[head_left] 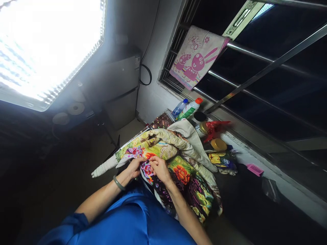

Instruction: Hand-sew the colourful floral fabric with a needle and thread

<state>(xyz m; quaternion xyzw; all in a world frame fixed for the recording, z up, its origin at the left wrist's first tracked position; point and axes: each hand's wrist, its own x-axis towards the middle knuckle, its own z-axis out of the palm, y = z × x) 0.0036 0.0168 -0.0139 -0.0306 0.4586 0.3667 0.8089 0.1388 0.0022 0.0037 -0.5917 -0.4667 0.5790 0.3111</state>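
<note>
A large embroidered cloth (178,170) with bright flowers lies bunched on my lap and over a table edge. My left hand (134,167), with a green bangle on the wrist, grips the cloth's edge with curled fingers. My right hand (158,169) sits right beside it, fingers pinched together on the flowered fabric near a small dark object I cannot make out. The two hands almost touch. A rolled white end of the cloth (102,169) sticks out to the left.
On the window sill stand a blue-capped bottle (180,107), an orange-capped bottle (190,108), a jar with a red wrapper (212,129) and a yellow lid (218,144). A pink cartoon towel (196,56) hangs on the window bars. A bright lamp panel (46,44) glares at upper left.
</note>
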